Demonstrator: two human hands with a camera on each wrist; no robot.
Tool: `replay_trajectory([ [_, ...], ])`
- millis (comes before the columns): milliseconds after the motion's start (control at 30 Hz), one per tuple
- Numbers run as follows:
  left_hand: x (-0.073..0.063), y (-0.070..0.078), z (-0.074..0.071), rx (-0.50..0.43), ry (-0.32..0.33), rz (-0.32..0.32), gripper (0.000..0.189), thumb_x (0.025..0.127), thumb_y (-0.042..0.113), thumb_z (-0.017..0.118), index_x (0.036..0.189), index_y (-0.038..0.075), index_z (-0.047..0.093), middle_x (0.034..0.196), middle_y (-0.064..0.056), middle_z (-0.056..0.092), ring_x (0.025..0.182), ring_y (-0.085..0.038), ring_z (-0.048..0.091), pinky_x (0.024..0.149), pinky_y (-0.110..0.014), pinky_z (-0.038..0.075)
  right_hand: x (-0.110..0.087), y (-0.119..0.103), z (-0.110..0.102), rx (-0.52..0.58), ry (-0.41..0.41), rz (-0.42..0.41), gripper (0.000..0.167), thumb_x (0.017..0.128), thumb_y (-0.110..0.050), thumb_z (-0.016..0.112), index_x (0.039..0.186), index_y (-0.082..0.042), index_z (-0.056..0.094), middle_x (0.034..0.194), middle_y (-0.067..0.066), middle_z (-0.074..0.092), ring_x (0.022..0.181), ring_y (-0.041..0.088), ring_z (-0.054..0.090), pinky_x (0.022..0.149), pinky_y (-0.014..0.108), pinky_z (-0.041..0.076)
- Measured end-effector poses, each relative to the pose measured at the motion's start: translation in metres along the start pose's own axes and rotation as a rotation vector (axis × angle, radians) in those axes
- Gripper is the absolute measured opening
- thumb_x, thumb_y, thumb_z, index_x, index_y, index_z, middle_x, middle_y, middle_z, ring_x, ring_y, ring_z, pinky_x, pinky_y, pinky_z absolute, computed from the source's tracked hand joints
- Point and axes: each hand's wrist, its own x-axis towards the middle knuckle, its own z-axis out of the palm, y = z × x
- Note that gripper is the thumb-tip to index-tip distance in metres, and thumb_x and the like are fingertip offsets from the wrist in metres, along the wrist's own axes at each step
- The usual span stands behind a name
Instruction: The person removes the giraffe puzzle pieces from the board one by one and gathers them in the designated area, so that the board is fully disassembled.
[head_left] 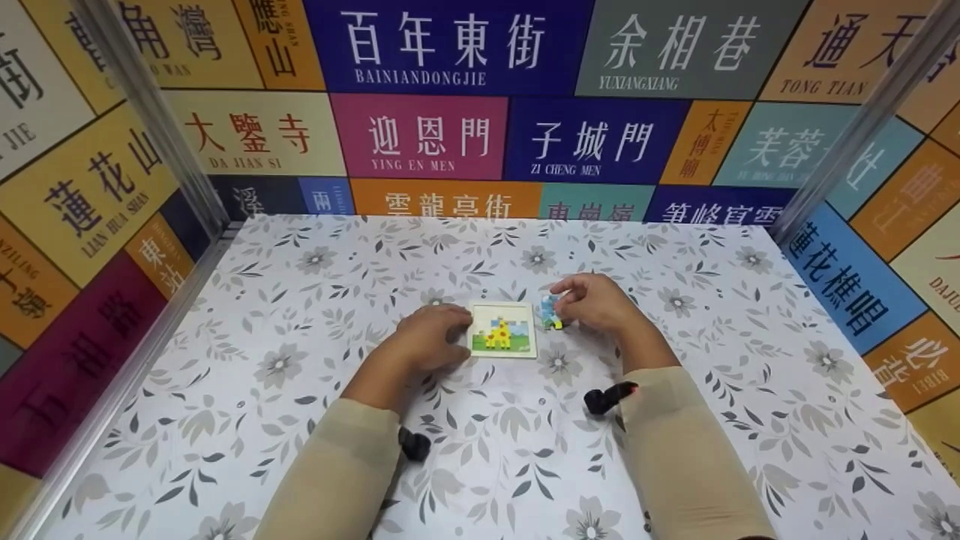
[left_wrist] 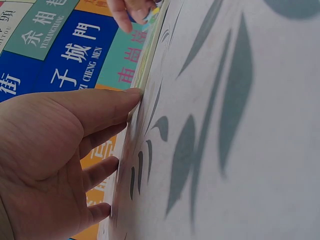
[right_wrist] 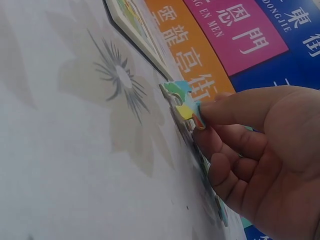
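A square jigsaw puzzle board [head_left: 535,330] with a pale rim and a giraffe picture lies flat in the head view. Beside its left edge is my left hand [head_left: 433,335], palm toward the board. In the left wrist view that hand's thumb [left_wrist: 120,100] touches the board's edge, and the other fingers reach down to the tabletop. Right of the board, my right hand [head_left: 598,306] pinches a puzzle piece [right_wrist: 187,111] between thumb and forefinger. The piece is blue, green and yellow, and tilted. More pieces [right_wrist: 220,207] lie under the right hand, mostly hidden.
A white cloth with grey flowers and leaves [head_left: 300,277] covers the table. Panels with large printed characters [head_left: 420,139] stand behind it and at both sides. Small black devices [head_left: 600,401] are worn at both wrists over beige sleeves [head_left: 694,442].
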Motion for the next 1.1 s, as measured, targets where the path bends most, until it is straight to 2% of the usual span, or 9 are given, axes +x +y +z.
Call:
replay_trajectory([
  [233,0.001,0.000,0.000,-0.005,-0.007,-0.017,0.063,0.095,0.034,0.077,0.154,0.021,0.059,0.166,0.000,0.051,0.161,-0.032,0.038,0.132,-0.060,0.027,0.002,0.002,0.000,-0.016,0.005,-0.032,0.039,0.096,-0.011,0.075,0.135,-0.010,0.070,0.103,0.006,0.075,0.084,0.014,0.070,0.070,0.029,0.052],
  [500,0.001,0.002,0.000,-0.009,-0.009,-0.035,0.063,0.095,0.034,0.078,0.154,0.023,0.059,0.166,0.002,0.051,0.161,-0.031,0.037,0.132,-0.062,0.026,0.004,0.003,0.000,-0.029,0.007,-0.043,0.040,0.094,-0.010,0.076,0.134,-0.008,0.070,0.102,0.006,0.076,0.082,0.013,0.070,0.068,0.028,0.052],
  [667,0.001,0.001,0.000,0.001,-0.005,-0.031,0.062,0.095,0.034,0.078,0.153,0.023,0.060,0.166,0.002,0.051,0.160,-0.031,0.038,0.131,-0.062,0.028,0.003,0.003,0.000,-0.041,0.019,-0.064,0.041,0.094,-0.010,0.076,0.134,-0.007,0.070,0.105,0.006,0.074,0.081,0.014,0.063,0.066,0.027,0.050],
  [900,0.000,0.002,0.000,-0.020,0.016,-0.009,0.060,0.094,0.031,0.079,0.150,0.020,0.063,0.163,0.000,0.055,0.159,-0.033,0.040,0.130,-0.061,0.031,-0.001,-0.004,0.001,-0.060,0.024,-0.029,0.039,0.097,-0.013,0.074,0.136,-0.015,0.070,0.116,0.008,0.071,0.096,0.021,0.065,0.072,0.032,0.052],
  [1100,0.000,0.001,0.000,-0.023,0.006,-0.017,0.060,0.095,0.031,0.078,0.152,0.020,0.062,0.164,-0.001,0.054,0.160,-0.033,0.038,0.131,-0.062,0.029,-0.003,-0.016,0.011,-0.082,0.001,-0.089,0.039,0.097,-0.016,0.075,0.136,-0.013,0.070,0.120,0.009,0.073,0.102,0.023,0.069,0.075,0.031,0.057],
])
